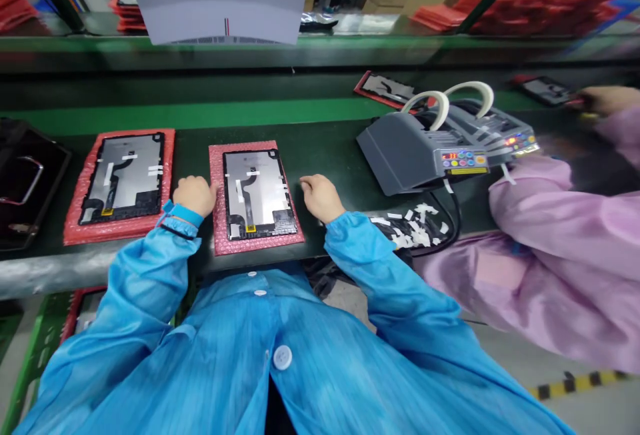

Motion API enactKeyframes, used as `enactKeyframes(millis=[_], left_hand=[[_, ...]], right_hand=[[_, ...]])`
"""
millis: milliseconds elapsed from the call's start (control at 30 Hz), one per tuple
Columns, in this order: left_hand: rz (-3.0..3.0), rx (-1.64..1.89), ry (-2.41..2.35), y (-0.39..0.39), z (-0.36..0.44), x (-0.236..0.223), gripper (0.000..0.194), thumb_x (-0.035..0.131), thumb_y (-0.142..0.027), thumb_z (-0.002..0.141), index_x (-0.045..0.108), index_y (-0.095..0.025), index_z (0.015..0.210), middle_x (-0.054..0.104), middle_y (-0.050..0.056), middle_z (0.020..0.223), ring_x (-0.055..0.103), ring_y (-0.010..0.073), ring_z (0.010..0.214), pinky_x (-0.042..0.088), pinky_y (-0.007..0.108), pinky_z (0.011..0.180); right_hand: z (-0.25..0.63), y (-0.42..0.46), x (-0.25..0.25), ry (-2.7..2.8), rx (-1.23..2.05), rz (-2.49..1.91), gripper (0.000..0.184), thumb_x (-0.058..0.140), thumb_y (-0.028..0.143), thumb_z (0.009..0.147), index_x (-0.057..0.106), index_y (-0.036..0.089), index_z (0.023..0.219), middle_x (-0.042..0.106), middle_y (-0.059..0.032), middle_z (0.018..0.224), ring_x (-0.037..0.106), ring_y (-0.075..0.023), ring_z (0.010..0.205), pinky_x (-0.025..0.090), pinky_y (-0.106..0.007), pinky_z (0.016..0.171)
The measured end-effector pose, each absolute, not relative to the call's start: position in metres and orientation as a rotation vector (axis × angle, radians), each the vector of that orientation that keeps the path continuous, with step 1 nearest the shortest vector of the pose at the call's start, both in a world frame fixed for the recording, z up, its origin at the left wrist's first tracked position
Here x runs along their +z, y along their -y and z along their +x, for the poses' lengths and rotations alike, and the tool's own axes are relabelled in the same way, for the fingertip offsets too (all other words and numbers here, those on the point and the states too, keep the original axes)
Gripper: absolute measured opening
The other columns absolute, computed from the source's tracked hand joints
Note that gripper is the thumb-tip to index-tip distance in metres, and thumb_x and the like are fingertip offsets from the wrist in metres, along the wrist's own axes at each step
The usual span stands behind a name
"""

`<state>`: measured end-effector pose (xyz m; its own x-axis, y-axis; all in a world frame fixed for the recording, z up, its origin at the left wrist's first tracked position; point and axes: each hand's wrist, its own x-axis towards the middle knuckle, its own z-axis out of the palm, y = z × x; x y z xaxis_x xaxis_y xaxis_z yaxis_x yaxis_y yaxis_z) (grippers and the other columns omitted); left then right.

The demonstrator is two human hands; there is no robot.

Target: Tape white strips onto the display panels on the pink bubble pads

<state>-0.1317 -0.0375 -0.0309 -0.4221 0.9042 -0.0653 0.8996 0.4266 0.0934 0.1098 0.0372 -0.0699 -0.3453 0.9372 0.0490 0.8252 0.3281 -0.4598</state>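
Observation:
A dark tablet panel (257, 193) with white tape strips lies on a pink bubble-wrap sheet (219, 230) straight in front of me on the green belt. My left hand (194, 195) rests at the sheet's left edge, fingers curled into a loose fist against the wrap. Just right of the sheet, my right hand (321, 196) sits on the belt with its fingers curled under and nothing visible in them. Both arms are in blue sleeves.
A second panel (125, 177) on pink wrap (73, 222) lies to the left, a black tray (25, 185) beyond it. A grey tape dispenser (440, 148) stands at right, cut tape pieces (417, 225) in front. A person in a pink sleeve (550, 222) works at right.

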Motion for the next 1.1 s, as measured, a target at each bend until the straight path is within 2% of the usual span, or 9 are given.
enactKeyframes(millis=[100,233,367,467,600,700,867,1000,1100], left_hand=[[1.583,0.075,-2.465,0.046,-0.132,-0.041,0.036,0.045,-0.041,0.085,0.064,-0.011,0.088,0.065,0.022,0.093,0.061,0.0343,0.095,0.048,0.042,0.078],[1.613,0.22,-2.352,0.041,-0.128,-0.05,0.027,0.043,-0.03,0.085,0.066,-0.014,0.084,0.068,0.018,0.089,0.064,0.0293,0.09,0.049,0.038,0.078],[1.622,0.391,-2.263,0.041,-0.131,-0.051,0.02,0.047,-0.026,0.084,0.062,-0.016,0.074,0.068,0.015,0.088,0.065,0.0268,0.089,0.047,0.037,0.083],[1.489,0.588,-2.212,0.047,-0.139,-0.048,0.013,0.053,-0.023,0.082,0.054,-0.018,0.07,0.066,0.009,0.081,0.064,0.0218,0.082,0.048,0.034,0.079],[1.231,0.979,-2.158,0.063,-0.18,-0.026,0.013,0.061,-0.018,0.075,0.051,-0.018,0.082,0.061,0.0,0.072,0.06,0.014,0.068,0.048,0.028,0.071],[1.149,1.136,-2.299,0.08,-0.233,0.004,0.023,0.063,-0.018,0.073,0.051,-0.017,0.092,0.059,-0.002,0.072,0.058,0.0128,0.066,0.048,0.027,0.071],[1.016,0.967,-2.647,0.098,-0.312,0.026,0.019,0.061,-0.02,0.072,0.052,-0.018,0.088,0.06,-0.002,0.073,0.059,0.0144,0.071,0.047,0.026,0.073],[0.919,0.695,-2.763,0.1,-0.336,-0.001,0.012,0.059,-0.017,0.07,0.052,-0.019,0.079,0.063,0.002,0.076,0.062,0.0179,0.08,0.047,0.028,0.08],[0.934,0.679,-2.794,0.097,-0.338,-0.016,0.009,0.053,-0.015,0.073,0.053,-0.019,0.081,0.066,0.005,0.086,0.063,0.0182,0.088,0.046,0.028,0.084]], right_hand=[[0.09,-0.045,-0.068,2.166,0.615,-1.689,0.018,0.058,0.032,0.078,0.066,0.019,0.07,0.063,-0.01,0.077,0.06,-0.0228,0.084,0.045,-0.035,0.079],[0.076,-0.046,-0.059,1.985,0.983,-1.711,0.027,0.067,0.026,0.069,0.05,0.02,0.049,0.052,-0.0025,0.054,0.059,-0.0196,0.068,0.046,-0.034,0.072],[0.084,-0.041,-0.05,1.527,1.722,-1.242,0.014,0.066,0.028,0.07,0.056,0.019,0.068,0.06,-0.0015,0.063,0.06,-0.0162,0.062,0.05,-0.032,0.066],[0.085,-0.038,-0.044,1.342,2.011,-1.051,0.023,0.069,0.025,0.067,0.06,0.019,0.087,0.066,-0.0021,0.073,0.061,-0.0144,0.062,0.053,-0.03,0.062],[0.048,-0.042,-0.03,1.371,2.042,-0.906,0.052,0.071,0.021,0.063,0.055,0.027,0.112,0.067,0.0015,0.089,0.061,-0.0116,0.067,0.054,-0.027,0.06],[-0.014,-0.043,-0.013,1.383,2.089,-0.812,0.058,0.07,0.015,0.064,0.05,0.03,0.117,0.065,0.0047,0.085,0.061,-0.0105,0.067,0.055,-0.028,0.064],[-0.118,-0.03,-0.005,1.359,2.18,-0.837,0.048,0.066,0.01,0.071,0.047,0.027,0.111,0.061,0.0058,0.074,0.06,-0.01,0.06,0.056,-0.03,0.063],[-0.148,-0.021,-0.022,1.58,2.181,-1.195,0.02,0.066,0.011,0.076,0.051,0.019,0.087,0.052,0.0046,0.056,0.053,-0.0105,0.047,0.052,-0.028,0.05],[-0.152,-0.016,-0.03,1.628,2.162,-1.26,0.021,0.066,0.012,0.077,0.047,0.022,0.073,0.047,0.0059,0.049,0.052,-0.0107,0.047,0.053,-0.029,0.052]])
